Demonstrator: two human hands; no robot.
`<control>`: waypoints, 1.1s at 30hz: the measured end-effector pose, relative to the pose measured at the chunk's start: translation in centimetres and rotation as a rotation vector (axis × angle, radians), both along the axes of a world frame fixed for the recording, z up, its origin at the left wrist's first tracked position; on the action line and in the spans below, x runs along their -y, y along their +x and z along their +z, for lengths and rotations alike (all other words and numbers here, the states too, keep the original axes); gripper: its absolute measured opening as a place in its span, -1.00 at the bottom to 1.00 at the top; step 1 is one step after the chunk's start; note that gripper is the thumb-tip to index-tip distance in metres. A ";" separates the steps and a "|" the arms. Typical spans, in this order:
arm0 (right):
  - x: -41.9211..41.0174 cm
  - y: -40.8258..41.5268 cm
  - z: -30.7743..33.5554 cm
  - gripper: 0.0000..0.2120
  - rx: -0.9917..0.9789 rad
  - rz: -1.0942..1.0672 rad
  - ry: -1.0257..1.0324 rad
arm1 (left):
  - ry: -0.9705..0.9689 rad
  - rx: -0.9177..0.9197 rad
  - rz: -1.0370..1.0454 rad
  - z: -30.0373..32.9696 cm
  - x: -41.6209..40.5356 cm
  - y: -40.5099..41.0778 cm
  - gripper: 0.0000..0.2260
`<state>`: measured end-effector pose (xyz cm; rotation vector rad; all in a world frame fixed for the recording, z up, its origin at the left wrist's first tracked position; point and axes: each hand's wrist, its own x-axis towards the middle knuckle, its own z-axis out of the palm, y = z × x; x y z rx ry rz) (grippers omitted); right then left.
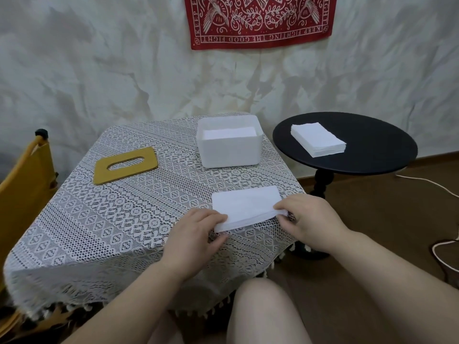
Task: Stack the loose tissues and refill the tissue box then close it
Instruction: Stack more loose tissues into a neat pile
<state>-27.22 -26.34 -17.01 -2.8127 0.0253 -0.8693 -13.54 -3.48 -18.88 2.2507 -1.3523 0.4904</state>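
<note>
1. Fingers of your left hand (196, 234) pinch the near-left corner of the tissue stack (247, 207), thumb on top, other fingers closed under its edge.
2. Your right hand (310, 219) grips the stack's near-right corner the same way, thumb over, fingers curled below.
3. Stack lies on the lace tablecloth (124, 219), near edge lifted slightly between your hands, far edge resting flat.
4. White tissue box (229, 151) sits open toward the table's far side, tissues visible inside.
5. Yellow lid (126, 168) with oval slot lies flat to the box's left, well apart.
6. Second tissue pile (318, 140) rests on the black round side table (372, 157), right of the box.
</note>
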 end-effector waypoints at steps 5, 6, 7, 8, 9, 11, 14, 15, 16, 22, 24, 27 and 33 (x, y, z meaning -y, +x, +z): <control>-0.2 0.3 0.7 -0.84 0.049 -0.030 0.012 | -0.040 -0.001 0.029 0.5 0.3 0.0 -0.66; -0.3 0.2 0.8 -0.84 0.048 -0.032 0.017 | -0.040 0.002 0.028 0.6 0.3 0.1 -0.65; -0.3 0.2 0.8 -0.83 0.040 -0.032 0.023 | -0.039 0.007 0.022 0.7 0.3 0.2 -0.65; -0.3 0.2 0.7 -0.81 0.028 -0.033 0.019 | -0.038 0.022 0.014 0.9 0.3 0.3 -0.65; -0.4 0.2 0.6 -0.78 0.016 -0.035 0.001 | -0.038 0.044 0.008 1.1 0.4 0.4 -0.65; -0.7 0.4 0.3 -0.73 0.008 -0.022 -0.061 | -0.055 0.062 0.023 1.4 0.4 0.5 -0.67; -2.3 1.1 0.2 -0.80 0.095 -0.004 -0.088 | -0.171 -0.194 0.247 2.9 0.5 -0.2 -0.66; -3.0 1.4 0.1 -0.82 0.134 0.006 -0.067 | -0.214 -0.361 0.342 3.4 0.6 -0.3 -0.60; -3.9 1.7 0.1 -0.85 0.160 0.023 -0.032 | -0.252 -0.542 0.409 4.0 0.7 -0.4 -0.54; -8.3 3.0 -0.7 -0.80 0.138 0.075 0.053 | -0.526 -1.185 0.362 5.5 0.9 -0.1 -0.40; -8.8 3.0 -0.8 -0.79 0.152 0.033 0.097 | -0.478 -1.074 0.410 6.0 0.5 -0.4 -0.44; -9.0 3.4 0.0 -0.74 0.224 -0.074 0.180 | -0.453 -1.010 0.466 6.0 -0.8 -0.6 -0.62; -11.0 4.0 0.5 -0.76 0.155 0.046 0.172 | -0.458 -1.242 0.294 5.8 -0.7 -1.0 -0.36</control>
